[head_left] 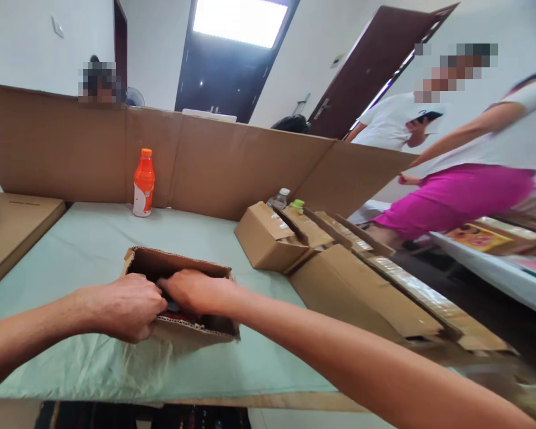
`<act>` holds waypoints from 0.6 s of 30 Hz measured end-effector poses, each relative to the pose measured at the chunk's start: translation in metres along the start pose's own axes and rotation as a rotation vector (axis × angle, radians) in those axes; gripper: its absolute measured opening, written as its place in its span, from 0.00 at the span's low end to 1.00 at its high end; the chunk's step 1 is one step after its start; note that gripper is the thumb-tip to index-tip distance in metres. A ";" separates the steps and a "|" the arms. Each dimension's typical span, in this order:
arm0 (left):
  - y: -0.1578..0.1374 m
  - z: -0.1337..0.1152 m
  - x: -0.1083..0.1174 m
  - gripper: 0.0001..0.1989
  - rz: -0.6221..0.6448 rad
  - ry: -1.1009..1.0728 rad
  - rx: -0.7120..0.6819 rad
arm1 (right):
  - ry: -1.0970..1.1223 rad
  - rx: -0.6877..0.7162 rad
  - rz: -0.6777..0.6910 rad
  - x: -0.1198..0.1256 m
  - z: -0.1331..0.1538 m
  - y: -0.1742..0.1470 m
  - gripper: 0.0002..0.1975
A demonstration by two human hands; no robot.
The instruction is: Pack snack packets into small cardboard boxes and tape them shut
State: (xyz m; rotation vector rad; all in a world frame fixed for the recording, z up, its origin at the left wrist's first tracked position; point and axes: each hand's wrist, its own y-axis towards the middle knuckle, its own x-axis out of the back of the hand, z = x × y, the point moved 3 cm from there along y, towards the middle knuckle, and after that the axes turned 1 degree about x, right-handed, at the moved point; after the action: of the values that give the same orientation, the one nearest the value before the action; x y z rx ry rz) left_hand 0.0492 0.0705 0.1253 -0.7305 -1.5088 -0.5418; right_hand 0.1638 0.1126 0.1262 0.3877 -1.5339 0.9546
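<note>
An open-topped cardboard box (183, 333) stands on the pale green cloth over the table, its inside in shadow. My left hand (131, 307) is curled at the box's near left rim, knuckles up, with its fingertips hidden inside. From the right, my right hand (201, 292) reaches into the opening, fingers bent downward and close to the left hand's. Between the two hands a bit of something reddish and greyish shows, too small to name. What the fingers hold, if anything, is hidden.
An orange drink bottle (143, 185) stands at the back against an upright cardboard screen (232, 161). Cardboard bins (277, 244) line the right side, with bottle caps showing behind. A flat carton (22, 220) lies at left. Two people stand beyond on the right; another head shows behind the screen.
</note>
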 end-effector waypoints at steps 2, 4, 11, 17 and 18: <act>-0.001 0.002 0.002 0.05 0.026 0.031 -0.008 | 0.023 0.029 0.058 -0.003 0.000 0.013 0.07; -0.010 0.005 0.005 0.07 -0.027 0.023 -0.025 | 0.038 0.063 0.081 -0.002 -0.005 0.011 0.07; -0.085 0.041 -0.007 0.26 -0.672 -0.214 0.156 | 0.458 -0.011 -0.748 0.007 -0.057 -0.087 0.15; -0.074 0.053 -0.055 0.27 -0.703 -0.392 0.237 | 0.503 -0.105 -0.779 -0.031 -0.068 -0.089 0.12; -0.069 0.054 -0.060 0.25 -0.710 -0.421 0.239 | 0.525 -0.075 -0.731 -0.037 -0.065 -0.081 0.13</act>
State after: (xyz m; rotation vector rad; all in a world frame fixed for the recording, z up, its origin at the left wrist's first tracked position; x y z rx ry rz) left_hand -0.0387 0.0548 0.0683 -0.0959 -2.1967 -0.7414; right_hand 0.2727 0.1020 0.1154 0.5416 -0.8366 0.3704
